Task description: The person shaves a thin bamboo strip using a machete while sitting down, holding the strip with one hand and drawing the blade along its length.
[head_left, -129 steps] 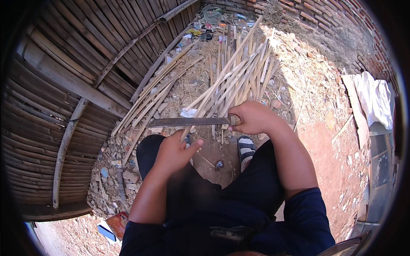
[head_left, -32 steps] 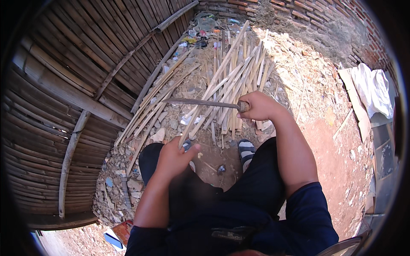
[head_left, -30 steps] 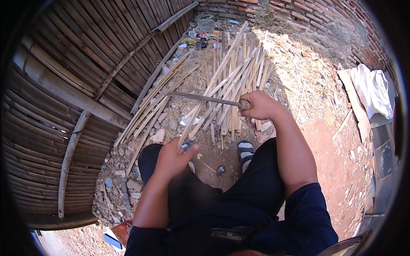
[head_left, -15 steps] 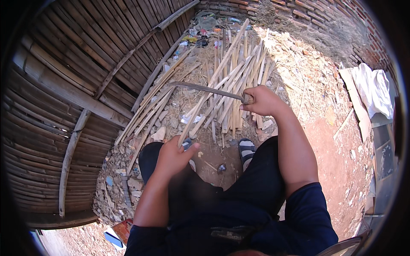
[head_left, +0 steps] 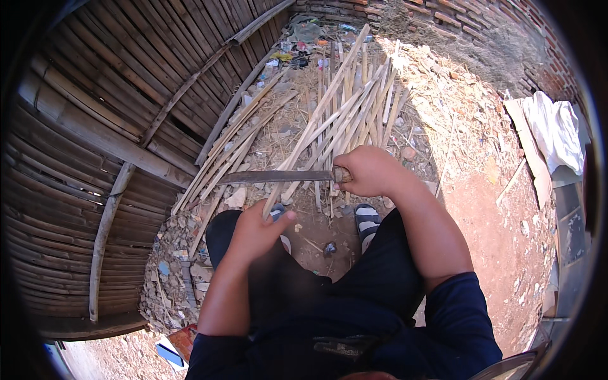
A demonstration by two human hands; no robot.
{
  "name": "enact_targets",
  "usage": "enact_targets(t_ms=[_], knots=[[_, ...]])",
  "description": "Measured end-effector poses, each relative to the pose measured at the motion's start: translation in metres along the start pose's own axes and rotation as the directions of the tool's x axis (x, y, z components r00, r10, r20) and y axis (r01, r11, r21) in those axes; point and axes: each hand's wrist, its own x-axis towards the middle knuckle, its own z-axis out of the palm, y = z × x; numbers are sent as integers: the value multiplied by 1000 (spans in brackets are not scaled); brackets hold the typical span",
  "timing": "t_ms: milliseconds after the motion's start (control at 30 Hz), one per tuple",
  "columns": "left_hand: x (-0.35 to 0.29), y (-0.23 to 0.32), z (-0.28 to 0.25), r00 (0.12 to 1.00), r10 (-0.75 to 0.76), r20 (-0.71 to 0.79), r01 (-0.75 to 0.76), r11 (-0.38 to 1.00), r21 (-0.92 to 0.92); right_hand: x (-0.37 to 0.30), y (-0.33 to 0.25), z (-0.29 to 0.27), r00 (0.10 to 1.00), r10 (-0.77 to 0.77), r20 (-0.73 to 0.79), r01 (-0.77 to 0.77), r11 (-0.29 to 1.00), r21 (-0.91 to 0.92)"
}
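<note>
My left hand is closed around the near end of a long pale wooden strip, its thumb sticking out to the right. That strip slants away up over a loose pile of similar strips. In my right hand is a machete, gripped by its wooden handle. The long dark blade points left, level across the held strip, a little beyond my left hand. Whether the blade touches the strip I cannot tell.
A slatted bamboo wall stands close on the left, with more thin strips along its foot. Rubble and litter cover the ground. A brick wall closes the far side. White cloth hangs at the right. My sandalled foot is near the pile.
My right hand has brought the machete nearer and slightly left, so the blade lies closer to my left hand. The left hand keeps its hold on the strip and has hardly moved.
</note>
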Motion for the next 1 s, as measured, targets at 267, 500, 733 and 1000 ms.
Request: enact_targets(t_ms=[267,500,733,1000], knots=[[7,-6,0,995,101,13,-100,992,-73,-1,-23,13,987,-73,-143,37,969,-242],[7,-6,-7,997,65,42,-58,985,-160,-2,-31,24,927,-206,-313,98,940,-328],[4,2,-12,992,-43,122,63,984,-169,-4,-24,24,937,-172,-302,60,936,-348],[7,-9,-5,999,12,48,0,972,-233,-11,-25,17,919,-232,-318,119,934,-337]])
